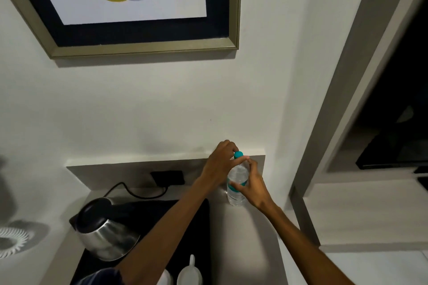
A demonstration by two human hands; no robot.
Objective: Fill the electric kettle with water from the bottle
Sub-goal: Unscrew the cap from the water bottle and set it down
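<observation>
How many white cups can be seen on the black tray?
2, both at the near edge of the black tray: one white cup right of the left forearm, another white cup mostly hidden behind that forearm. More may lie outside the frame.

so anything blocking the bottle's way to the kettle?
Bottle itself is reachable: both hands are on it. The teal cap is on it, the left hand at it. The kettle lid looks closed. The left forearm crosses between them.

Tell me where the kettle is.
The kettle sits lower left in the head view, on a black tray, left of the bottle.
</observation>
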